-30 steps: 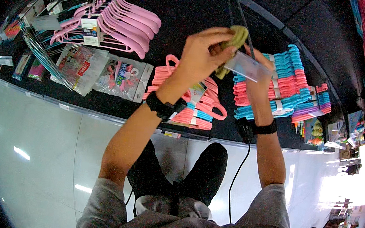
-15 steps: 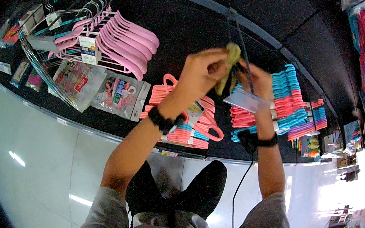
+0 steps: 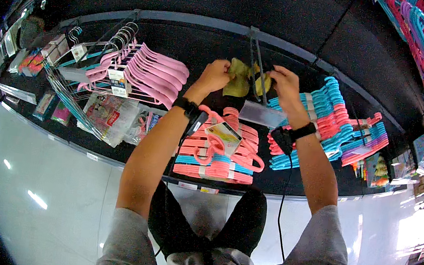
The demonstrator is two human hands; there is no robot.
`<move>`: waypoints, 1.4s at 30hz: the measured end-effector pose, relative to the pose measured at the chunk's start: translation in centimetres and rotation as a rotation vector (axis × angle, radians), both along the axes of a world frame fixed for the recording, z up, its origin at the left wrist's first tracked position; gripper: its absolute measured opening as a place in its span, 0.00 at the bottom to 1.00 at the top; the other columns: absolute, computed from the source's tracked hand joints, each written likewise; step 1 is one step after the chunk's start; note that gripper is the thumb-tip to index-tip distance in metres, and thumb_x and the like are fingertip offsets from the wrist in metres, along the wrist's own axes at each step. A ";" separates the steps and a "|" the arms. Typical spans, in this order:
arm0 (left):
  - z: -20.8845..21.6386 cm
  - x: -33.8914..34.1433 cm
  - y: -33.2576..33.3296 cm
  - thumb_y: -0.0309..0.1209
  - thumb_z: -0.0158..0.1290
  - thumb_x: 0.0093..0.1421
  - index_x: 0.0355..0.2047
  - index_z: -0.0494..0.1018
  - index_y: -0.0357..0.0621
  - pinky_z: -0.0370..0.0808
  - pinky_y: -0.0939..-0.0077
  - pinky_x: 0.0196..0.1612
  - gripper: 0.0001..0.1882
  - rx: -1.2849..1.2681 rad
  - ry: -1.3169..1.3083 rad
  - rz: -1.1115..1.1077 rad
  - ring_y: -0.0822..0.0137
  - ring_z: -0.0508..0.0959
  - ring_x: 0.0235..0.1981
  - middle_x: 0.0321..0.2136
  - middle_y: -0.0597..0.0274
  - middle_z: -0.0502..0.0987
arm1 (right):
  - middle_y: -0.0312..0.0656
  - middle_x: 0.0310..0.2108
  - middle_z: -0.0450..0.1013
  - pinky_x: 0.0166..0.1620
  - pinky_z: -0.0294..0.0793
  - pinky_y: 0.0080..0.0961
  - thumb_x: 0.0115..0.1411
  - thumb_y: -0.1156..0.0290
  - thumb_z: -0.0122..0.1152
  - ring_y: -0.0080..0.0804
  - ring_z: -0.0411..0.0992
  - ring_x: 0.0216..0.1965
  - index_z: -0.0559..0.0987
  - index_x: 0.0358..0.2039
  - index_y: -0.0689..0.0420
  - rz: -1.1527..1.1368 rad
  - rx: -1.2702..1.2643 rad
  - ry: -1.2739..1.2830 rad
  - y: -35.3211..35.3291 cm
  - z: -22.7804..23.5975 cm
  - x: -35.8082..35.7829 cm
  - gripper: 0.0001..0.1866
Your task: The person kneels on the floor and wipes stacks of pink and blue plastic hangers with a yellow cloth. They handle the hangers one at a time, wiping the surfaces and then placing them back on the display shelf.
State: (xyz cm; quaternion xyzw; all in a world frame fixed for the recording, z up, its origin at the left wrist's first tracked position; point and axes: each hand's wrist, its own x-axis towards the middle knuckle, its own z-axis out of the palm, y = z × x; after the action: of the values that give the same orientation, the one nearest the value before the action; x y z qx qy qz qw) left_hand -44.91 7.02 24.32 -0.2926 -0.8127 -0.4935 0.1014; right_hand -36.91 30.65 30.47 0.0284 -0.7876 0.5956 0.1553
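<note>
A yellow-green cloth [image 3: 238, 78] hangs at a black metal display hook [image 3: 258, 64], with parts of it showing on both sides of the bars. My left hand [image 3: 214, 78] is closed in a pinch on the cloth's left edge. On the other side of the hook, my right hand [image 3: 285, 85] has its fingers pinched at the cloth's right part. How the cloth passes round the bars is partly hidden. A clear price holder [image 3: 262, 114] sits at the hook's near end, just below the cloth.
Pink hangers [image 3: 156, 75] hang to the left. Stacked coral and blue children's hangers [image 3: 212, 172] lie below my hands, and blue-and-coral hanger bundles [image 3: 324, 122] sit right. Plastic packs [image 3: 111, 115] lie at lower left. A black rail [image 3: 194, 20] runs along the back.
My hands have moved apart, and the bunched cloth is now spread wider between them at the hook. The view has shifted, showing more of the shelf back.
</note>
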 end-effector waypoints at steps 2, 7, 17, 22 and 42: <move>0.1 1.6 0.6 0.22 0.58 0.54 0.42 0.75 0.31 0.81 0.69 0.33 0.14 0.224 -0.252 -0.137 0.59 0.83 0.32 0.34 0.47 0.82 | 0.38 0.33 0.79 0.36 0.75 0.25 0.53 0.81 0.66 0.27 0.75 0.30 0.82 0.39 0.63 -0.035 -0.661 0.066 2.0 0.1 1.3 0.11; 5.1 1.5 1.1 0.26 0.54 0.62 0.43 0.75 0.33 0.80 0.74 0.32 0.10 0.573 -0.190 -0.107 0.68 0.82 0.32 0.33 0.54 0.80 | 0.42 0.38 0.78 0.44 0.76 0.25 0.55 0.76 0.68 0.30 0.76 0.40 0.79 0.46 0.66 -0.028 -0.385 0.232 1.3 7.1 -0.6 0.17; 13.0 1.4 3.4 0.36 0.54 0.63 0.47 0.79 0.44 0.78 0.58 0.45 0.15 -0.089 0.350 0.237 0.50 0.81 0.42 0.38 0.46 0.81 | 0.43 0.42 0.79 0.53 0.73 0.27 0.61 0.69 0.61 0.30 0.76 0.46 0.82 0.47 0.61 0.123 0.401 0.308 -0.9 9.1 -4.7 0.15; 12.5 0.8 2.6 0.34 0.58 0.56 0.41 0.79 0.40 0.76 0.52 0.47 0.15 -0.183 0.440 0.109 0.41 0.80 0.41 0.38 0.41 0.80 | 0.49 0.33 0.81 0.39 0.78 0.32 0.53 0.58 0.70 0.40 0.81 0.33 0.85 0.38 0.55 0.115 0.470 0.167 -2.2 8.4 -3.7 0.17; 10.8 7.3 1.8 0.28 0.47 0.60 0.48 0.75 0.31 0.73 0.74 0.38 0.19 0.205 -0.136 -0.115 0.67 0.78 0.32 0.31 0.53 0.81 | 0.50 0.37 0.80 0.41 0.76 0.29 0.55 0.67 0.67 0.38 0.79 0.39 0.80 0.43 0.61 -0.117 0.564 0.138 -4.4 7.8 1.6 0.17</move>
State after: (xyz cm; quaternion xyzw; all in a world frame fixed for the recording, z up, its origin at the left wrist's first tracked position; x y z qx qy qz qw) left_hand -37.63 8.80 35.10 -0.2928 -0.7450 -0.5975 0.0470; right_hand -35.28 26.22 38.27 0.0652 -0.9099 0.3399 0.2285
